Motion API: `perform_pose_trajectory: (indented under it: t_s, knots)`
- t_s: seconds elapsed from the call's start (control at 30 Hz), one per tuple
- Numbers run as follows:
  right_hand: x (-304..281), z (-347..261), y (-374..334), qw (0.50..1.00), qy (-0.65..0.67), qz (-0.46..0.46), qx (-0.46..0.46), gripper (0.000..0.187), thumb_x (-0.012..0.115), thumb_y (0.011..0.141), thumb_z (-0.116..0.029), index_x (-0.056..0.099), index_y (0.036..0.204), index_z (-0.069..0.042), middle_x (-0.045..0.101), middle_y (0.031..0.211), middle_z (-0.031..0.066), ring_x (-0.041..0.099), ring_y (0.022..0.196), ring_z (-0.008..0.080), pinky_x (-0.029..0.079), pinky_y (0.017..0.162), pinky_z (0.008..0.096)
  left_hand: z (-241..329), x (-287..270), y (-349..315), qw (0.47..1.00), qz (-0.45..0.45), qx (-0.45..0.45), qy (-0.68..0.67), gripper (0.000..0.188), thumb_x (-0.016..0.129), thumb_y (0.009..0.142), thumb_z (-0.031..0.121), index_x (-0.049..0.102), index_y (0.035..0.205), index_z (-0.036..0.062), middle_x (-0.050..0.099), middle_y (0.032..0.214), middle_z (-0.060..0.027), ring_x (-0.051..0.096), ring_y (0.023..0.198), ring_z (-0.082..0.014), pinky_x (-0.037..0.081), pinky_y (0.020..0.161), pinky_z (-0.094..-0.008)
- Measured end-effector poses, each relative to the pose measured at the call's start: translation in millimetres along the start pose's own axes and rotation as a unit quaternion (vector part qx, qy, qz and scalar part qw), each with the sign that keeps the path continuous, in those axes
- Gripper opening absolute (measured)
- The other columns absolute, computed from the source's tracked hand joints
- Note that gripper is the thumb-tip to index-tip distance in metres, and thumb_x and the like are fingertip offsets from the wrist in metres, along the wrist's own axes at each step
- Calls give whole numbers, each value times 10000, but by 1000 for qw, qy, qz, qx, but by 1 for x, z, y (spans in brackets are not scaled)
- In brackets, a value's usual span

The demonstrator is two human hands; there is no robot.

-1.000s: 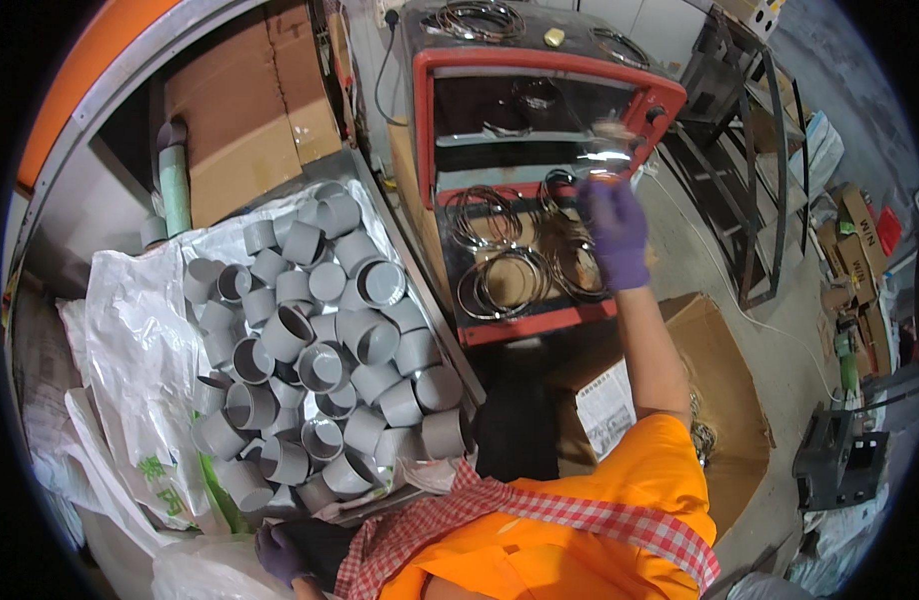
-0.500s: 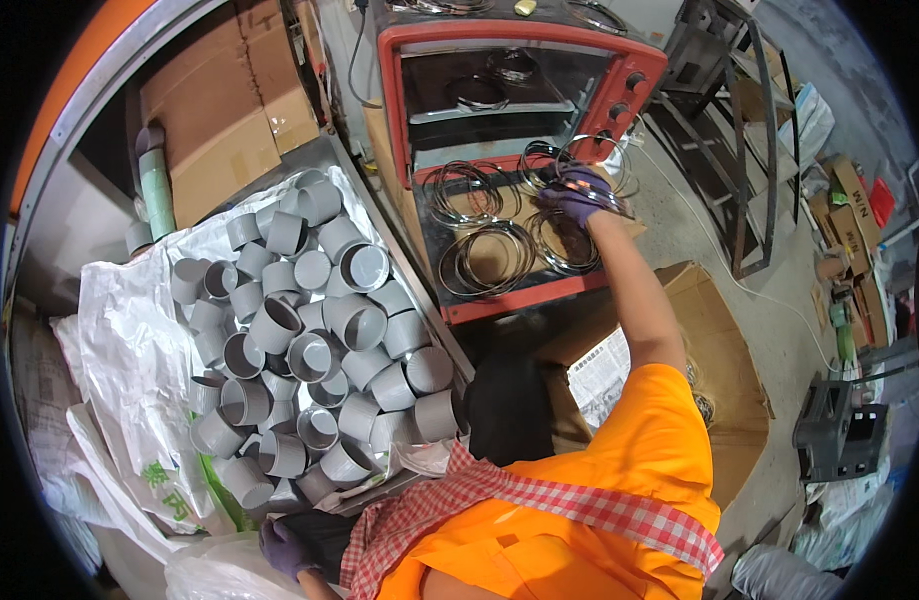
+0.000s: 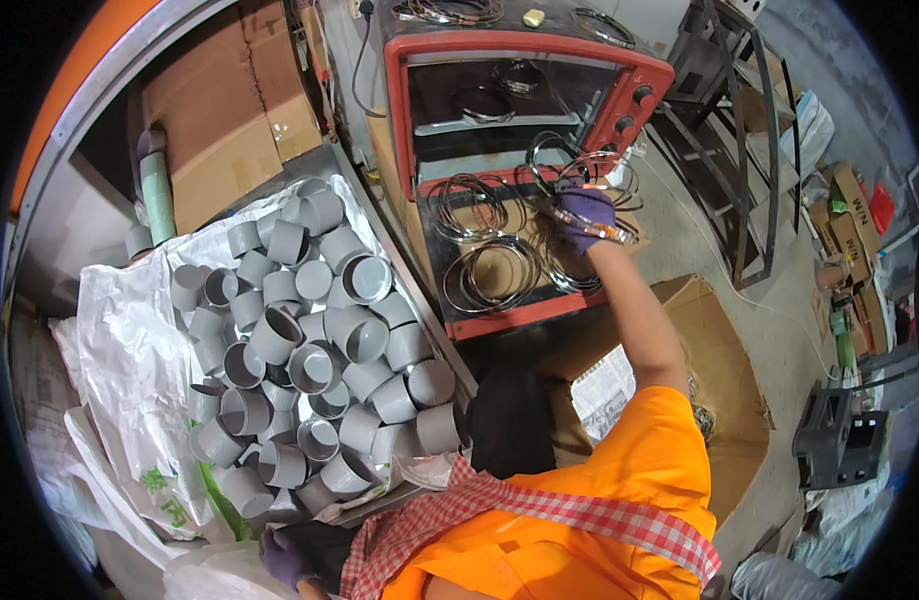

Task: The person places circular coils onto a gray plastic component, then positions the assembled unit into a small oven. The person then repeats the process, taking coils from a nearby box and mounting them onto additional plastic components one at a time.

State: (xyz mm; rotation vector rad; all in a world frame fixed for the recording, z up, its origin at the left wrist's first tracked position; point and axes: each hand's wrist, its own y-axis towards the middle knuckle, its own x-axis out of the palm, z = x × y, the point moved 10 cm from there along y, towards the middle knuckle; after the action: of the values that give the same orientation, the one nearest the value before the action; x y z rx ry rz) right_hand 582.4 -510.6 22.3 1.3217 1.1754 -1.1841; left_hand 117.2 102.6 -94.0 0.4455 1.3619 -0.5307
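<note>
My right hand [image 3: 586, 215], in a purple glove, is closed around several thin shiny metal rings [image 3: 602, 229] over the lowered oven door [image 3: 460, 325]. Some of the rings tilt up beyond my fingers, toward the oven opening. Beside that hand, more loose metal rings [image 3: 495, 278] lie in overlapping piles on the door. My left hand [image 3: 288, 558], also gloved in purple, is low at the left by my dark-clothed leg and a clear plastic bag [image 3: 215, 572]. Its fingers are mostly hidden, and I see nothing in it.
Grey ribbed plastic cups [image 3: 315, 368] lie heaped on silvery sheeting [image 3: 130, 350] at the left. The red oven [image 3: 635, 85] stands ahead, with rings on top. An open cardboard box [image 3: 735, 430] sits by my right arm, and a dark metal frame [image 3: 745, 150] stands at the far right.
My right hand has drawn slightly nearer and turned, still holding rings. The rings beyond its fingers now stand more upright. My left hand has stayed almost in place.
</note>
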Motion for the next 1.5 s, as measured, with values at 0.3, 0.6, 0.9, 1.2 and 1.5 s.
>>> perform_pose_trajectory:
  t_s: [0.3,0.6,0.9,1.2,1.5]
  knots:
    - [-3,-95,72,697,-583,417,-12,250,425,809,-128,613,932,-21,632,814,106,620,633,175,482,490,294,-8,14,8,1000,-11,26,-5,381,458,838,267,606,1060,-6,587,1090,-185,519,1060,-337,390,929,-406]
    - [-24,-106,160,955,-104,240,-141,193,498,773,-218,617,899,-133,634,910,85,627,840,261,497,687,344,5,1,5,994,66,68,-45,326,491,840,299,612,933,12,599,917,-209,542,888,-392,424,784,-462]
    - [-5,-88,108,950,104,245,-162,272,484,837,-226,579,1067,-115,607,1020,98,549,988,255,400,895,383,-10,9,4,992,93,83,-11,335,481,849,287,617,982,10,606,994,-181,553,937,-366,430,826,-434]
    - [-26,-100,129,972,-32,229,-33,374,441,850,-408,661,865,-106,642,913,85,581,874,252,378,810,389,-8,16,10,998,47,48,-3,324,489,843,276,624,973,12,609,1006,-178,541,976,-348,427,847,-429]
    - [-9,-93,161,995,50,84,-37,531,402,850,-464,613,1051,-19,562,1128,216,525,1078,355,393,919,418,2,7,3,993,78,88,0,328,489,844,270,624,984,6,617,996,-172,552,956,-352,428,853,-424]
